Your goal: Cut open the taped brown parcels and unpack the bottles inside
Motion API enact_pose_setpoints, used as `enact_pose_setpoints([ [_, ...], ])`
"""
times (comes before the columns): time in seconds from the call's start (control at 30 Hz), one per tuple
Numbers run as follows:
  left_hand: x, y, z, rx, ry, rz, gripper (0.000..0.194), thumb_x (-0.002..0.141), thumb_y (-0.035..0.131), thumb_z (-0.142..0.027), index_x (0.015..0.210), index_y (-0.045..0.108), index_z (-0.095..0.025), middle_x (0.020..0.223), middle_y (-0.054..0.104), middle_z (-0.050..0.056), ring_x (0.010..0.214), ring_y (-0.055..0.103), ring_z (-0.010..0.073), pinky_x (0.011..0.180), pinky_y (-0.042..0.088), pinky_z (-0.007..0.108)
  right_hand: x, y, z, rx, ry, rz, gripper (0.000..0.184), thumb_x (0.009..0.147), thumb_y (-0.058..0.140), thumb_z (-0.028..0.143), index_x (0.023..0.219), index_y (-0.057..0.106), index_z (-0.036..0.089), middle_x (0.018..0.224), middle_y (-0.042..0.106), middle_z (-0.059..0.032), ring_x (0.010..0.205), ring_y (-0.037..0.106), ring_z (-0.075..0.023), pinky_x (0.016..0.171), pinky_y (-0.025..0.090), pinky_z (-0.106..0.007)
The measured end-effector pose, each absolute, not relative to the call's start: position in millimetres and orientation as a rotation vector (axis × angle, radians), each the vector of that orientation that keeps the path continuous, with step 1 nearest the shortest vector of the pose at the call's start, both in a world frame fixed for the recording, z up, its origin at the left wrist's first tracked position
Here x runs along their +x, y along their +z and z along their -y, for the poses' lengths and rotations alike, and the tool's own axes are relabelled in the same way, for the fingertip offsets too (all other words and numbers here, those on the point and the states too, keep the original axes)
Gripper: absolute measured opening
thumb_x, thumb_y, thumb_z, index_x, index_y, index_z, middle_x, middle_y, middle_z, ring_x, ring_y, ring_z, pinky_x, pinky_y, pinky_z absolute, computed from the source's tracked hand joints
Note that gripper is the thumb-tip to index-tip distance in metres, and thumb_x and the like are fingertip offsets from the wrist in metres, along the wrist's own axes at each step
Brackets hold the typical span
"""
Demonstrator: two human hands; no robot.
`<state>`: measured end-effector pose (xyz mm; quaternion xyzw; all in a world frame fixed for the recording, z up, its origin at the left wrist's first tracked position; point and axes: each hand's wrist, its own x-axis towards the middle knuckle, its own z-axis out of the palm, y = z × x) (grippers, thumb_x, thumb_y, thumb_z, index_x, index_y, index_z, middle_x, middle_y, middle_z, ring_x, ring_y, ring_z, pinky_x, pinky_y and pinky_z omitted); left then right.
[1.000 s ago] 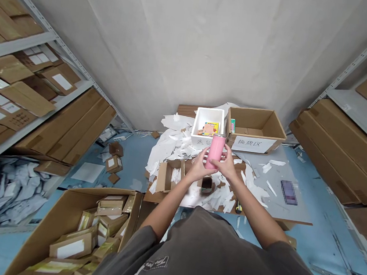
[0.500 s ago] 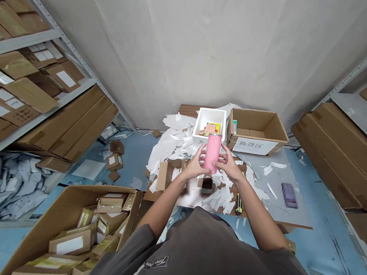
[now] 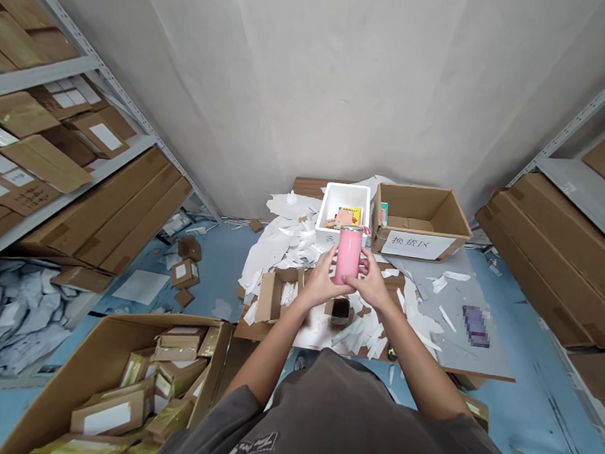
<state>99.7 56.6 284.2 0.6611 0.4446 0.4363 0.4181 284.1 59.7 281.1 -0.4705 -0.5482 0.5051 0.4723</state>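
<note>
A pink tumbler [image 3: 349, 255] with a metal rim is held upright between both hands, above the table. My left hand [image 3: 323, 279] wraps its left side and my right hand [image 3: 371, 280] its right side, fingers curled round it. Just below the hands stands a small open carton [image 3: 340, 310] with a dark inside. To the left sits another open cardboard box [image 3: 271, 295] with white paper in it. Behind the tumbler is a white bin [image 3: 346, 191] with colourful small packs inside.
A labelled cardboard box [image 3: 419, 245] stands beside the white bin. Torn white paper [image 3: 272, 249] covers much of the table. A large carton [image 3: 122, 319] of small parcels is at lower left. Shelves with boxes [image 3: 127, 138] flank both sides. A blurred purple object [image 3: 475, 325] lies at right.
The tumbler has moved slightly down, both hands still around it, and its metal top shows more. A red loop now shows beside its top. The view has shifted slightly.
</note>
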Motion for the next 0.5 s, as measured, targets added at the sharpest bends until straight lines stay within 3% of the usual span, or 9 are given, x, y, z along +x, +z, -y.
enact_pose_setpoints([
  [0.1,100,288,-54,1.672,1.107,-1.164,0.133,0.064,0.103,-0.036,0.174,0.028,-0.035,0.153,0.055,0.015,0.127,0.066,0.0332,0.107,0.060,0.051,285,278,-59,-1.240,1.156,1.326,0.110,0.073,0.087,0.037,0.169,0.033,0.034,0.139,0.063,-0.0127,0.116,0.069,-0.0322,0.094,0.064,-0.050],
  [0.27,99,283,-54,1.477,1.018,-0.976,0.129,0.074,0.097,-0.038,0.176,0.019,-0.037,0.154,0.055,0.016,0.127,0.068,0.0306,0.101,0.062,0.046,294,279,-62,-1.072,1.460,1.311,0.110,0.077,0.086,0.039,0.171,0.029,0.037,0.140,0.063,-0.0121,0.108,0.073,-0.0291,0.089,0.065,-0.047],
  [0.4,101,278,-56,1.573,1.047,-1.070,0.132,0.067,0.101,-0.037,0.175,0.026,-0.034,0.157,0.053,0.016,0.133,0.063,0.0336,0.107,0.060,0.049,292,274,-62,-1.138,1.395,1.223,0.118,0.073,0.091,0.041,0.172,0.027,0.038,0.140,0.062,-0.0131,0.102,0.074,-0.0288,0.081,0.066,-0.045],
  [0.5,99,277,-58,1.544,1.068,-1.085,0.128,0.070,0.099,-0.038,0.175,0.027,-0.034,0.156,0.054,0.016,0.129,0.065,0.0324,0.103,0.061,0.047,291,269,-63,-1.093,1.388,1.218,0.115,0.077,0.090,0.045,0.173,0.026,0.039,0.141,0.063,-0.0130,0.107,0.074,-0.0299,0.084,0.067,-0.046],
])
